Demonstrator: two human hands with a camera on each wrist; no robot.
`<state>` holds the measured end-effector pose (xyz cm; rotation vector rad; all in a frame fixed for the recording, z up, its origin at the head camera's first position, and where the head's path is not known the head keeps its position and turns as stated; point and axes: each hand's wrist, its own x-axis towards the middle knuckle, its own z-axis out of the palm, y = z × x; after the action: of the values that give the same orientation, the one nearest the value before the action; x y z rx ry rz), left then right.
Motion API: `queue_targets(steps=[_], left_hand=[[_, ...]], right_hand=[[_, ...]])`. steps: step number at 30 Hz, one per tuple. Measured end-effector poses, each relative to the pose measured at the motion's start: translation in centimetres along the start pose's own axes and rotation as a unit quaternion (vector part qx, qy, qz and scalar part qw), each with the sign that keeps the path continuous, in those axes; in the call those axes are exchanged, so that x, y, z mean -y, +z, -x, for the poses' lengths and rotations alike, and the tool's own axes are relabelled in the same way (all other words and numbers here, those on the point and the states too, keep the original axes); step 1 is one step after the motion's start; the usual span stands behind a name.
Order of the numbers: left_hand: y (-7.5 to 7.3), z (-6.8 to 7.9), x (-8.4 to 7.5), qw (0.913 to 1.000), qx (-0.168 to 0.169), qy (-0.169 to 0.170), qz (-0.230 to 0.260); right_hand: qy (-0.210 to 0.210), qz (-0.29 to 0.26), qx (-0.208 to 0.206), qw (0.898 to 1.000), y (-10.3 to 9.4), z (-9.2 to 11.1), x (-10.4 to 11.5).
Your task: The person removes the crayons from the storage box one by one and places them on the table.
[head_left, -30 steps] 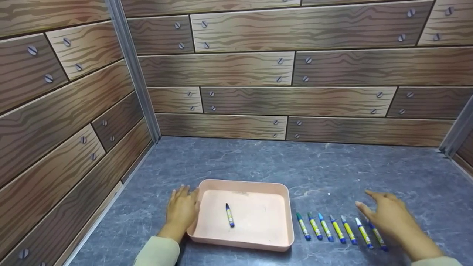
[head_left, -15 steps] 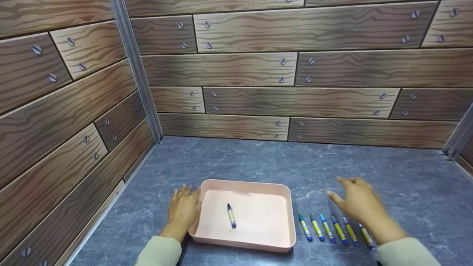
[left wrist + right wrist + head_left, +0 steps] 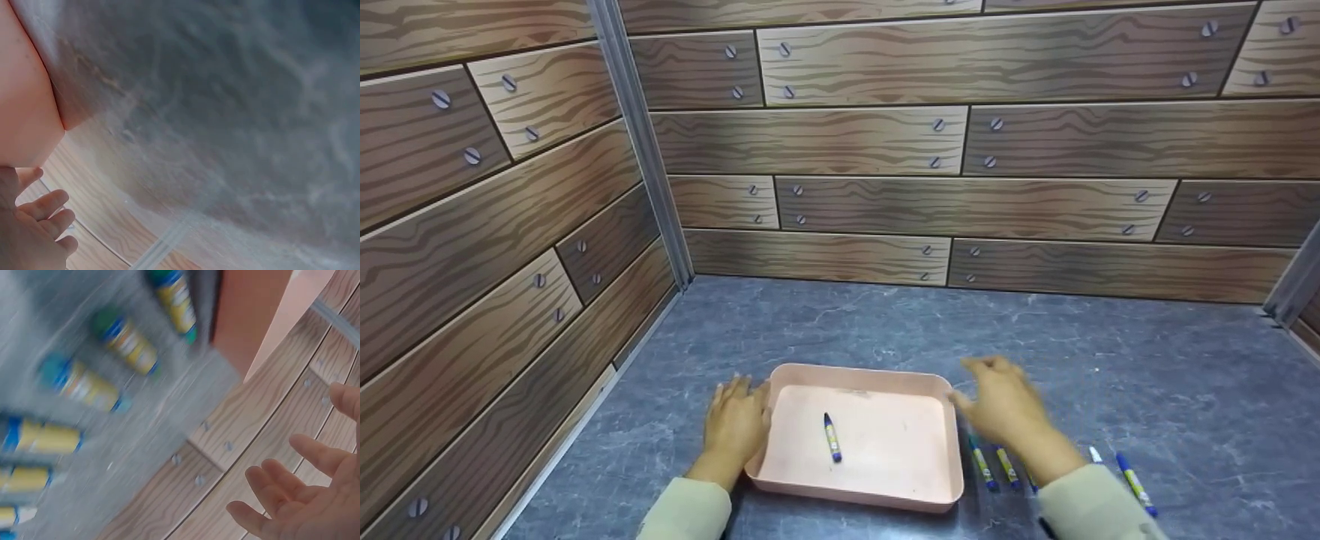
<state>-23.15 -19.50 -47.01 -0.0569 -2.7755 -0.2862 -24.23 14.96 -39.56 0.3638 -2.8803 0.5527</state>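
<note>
A shallow pink tray (image 3: 892,450) stands on the table, one dark crayon (image 3: 832,438) lying in it. My left hand (image 3: 735,427) rests against the tray's left side, fingers fairly straight. At the tray's far right corner is my right hand (image 3: 1006,405), holding nothing; in the right wrist view its fingers (image 3: 315,453) are spread and relaxed. Whether the right thumb touches the rim I cannot tell. Several crayons lie in a row right of the tray, among them a green one (image 3: 983,466) and a blue one (image 3: 1136,484). My right forearm hides some of them.
The blue-grey marbled tabletop (image 3: 825,315) is bounded by a wood-print wall (image 3: 810,255) at the back and another wall (image 3: 532,337) on the left. Metal strips (image 3: 649,165) run up the corners. A small white speck (image 3: 1096,369) lies right of the right hand.
My right hand has moved left, from above the right end of the crayon row to the tray's right side. The left hand, tray and the crayon inside stay in place.
</note>
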Motion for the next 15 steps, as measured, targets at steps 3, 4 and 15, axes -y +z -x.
queue_targets(steps=[3,4,15], left_hand=[[0.1,0.0,0.0,1.0000,-0.004,0.001,-0.001],[0.1,0.1,0.0,1.0000,-0.005,0.002,-0.001],[0.0,0.0,0.1,1.0000,-0.001,0.000,-0.002]], right_hand=[[-0.008,-0.007,-0.001,1.000,1.2,-0.3,1.5],[-0.013,-0.008,-0.002,1.000,1.6,-0.4,2.0],[-0.048,-0.032,0.017,0.998,5.6,-0.7,6.7]])
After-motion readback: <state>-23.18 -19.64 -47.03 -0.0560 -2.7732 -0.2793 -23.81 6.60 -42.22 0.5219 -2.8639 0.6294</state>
